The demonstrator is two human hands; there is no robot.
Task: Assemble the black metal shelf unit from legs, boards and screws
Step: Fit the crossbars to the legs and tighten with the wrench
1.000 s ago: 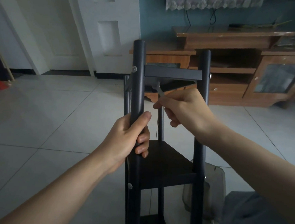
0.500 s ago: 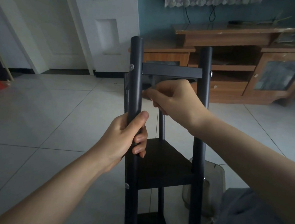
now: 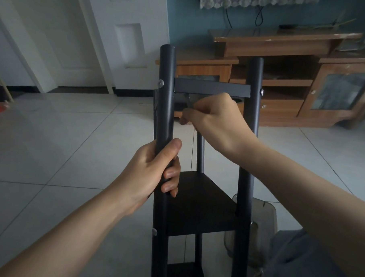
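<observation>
Head view: the black shelf unit (image 3: 201, 204) is seen standing on the tiled floor (image 3: 61, 154), close in front of the person. Its front left leg (image 3: 165, 108) is held by the left hand (image 3: 155, 170), fingers curled around it. A small metal key (image 3: 189, 101) under the top board (image 3: 212, 89) is pinched by the right hand (image 3: 216, 116).
</observation>
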